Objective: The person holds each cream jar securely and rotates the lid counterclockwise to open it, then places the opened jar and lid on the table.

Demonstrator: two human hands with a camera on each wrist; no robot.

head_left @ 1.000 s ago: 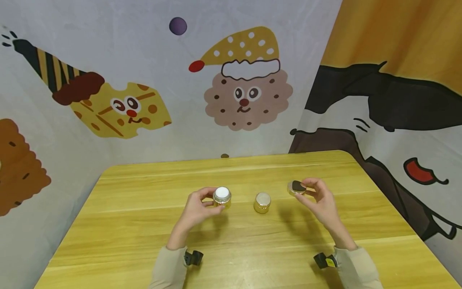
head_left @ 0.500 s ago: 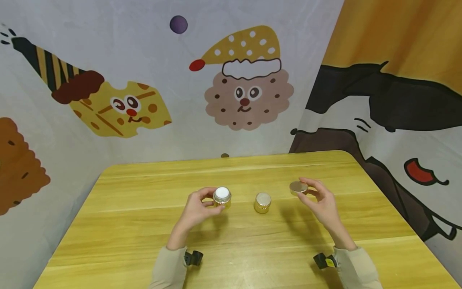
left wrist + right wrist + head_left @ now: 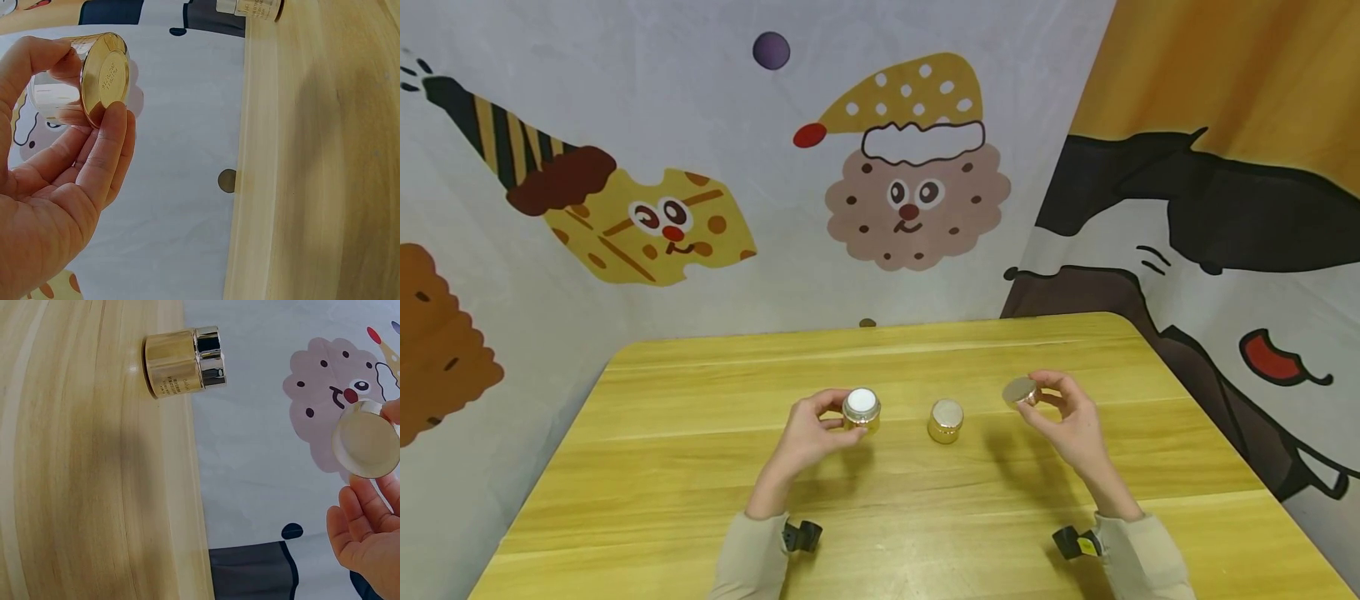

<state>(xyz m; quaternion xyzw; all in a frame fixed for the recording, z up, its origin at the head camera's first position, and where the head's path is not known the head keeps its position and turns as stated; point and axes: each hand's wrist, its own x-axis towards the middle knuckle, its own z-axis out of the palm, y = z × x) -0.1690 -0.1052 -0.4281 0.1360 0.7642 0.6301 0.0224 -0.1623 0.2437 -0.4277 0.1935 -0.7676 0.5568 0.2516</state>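
My left hand (image 3: 811,435) grips an open gold cosmetic jar (image 3: 861,410) above the table. A white disc fills its mouth, and the left wrist view shows its shiny base (image 3: 111,78) with stamped print too small to read. My right hand (image 3: 1072,427) pinches a round gold lid (image 3: 1019,391) between thumb and fingers, well apart from the jar. In the right wrist view the lid's pale, hollow inside (image 3: 367,445) faces the camera. Between the hands stands a second gold jar (image 3: 945,422), upright and capped, touched by neither hand.
All this is over a light wooden table (image 3: 880,517). Behind it hangs a pale cloth (image 3: 790,292) with cartoon prints, meeting the table's far edge. A black wrist camera (image 3: 802,536) sits at the left cuff, another (image 3: 1075,542) at the right.
In my right hand the lid has tilted: its top looked partly dark, then bright, and now slants with the rim showing at right. My left hand and both jars keep their places.
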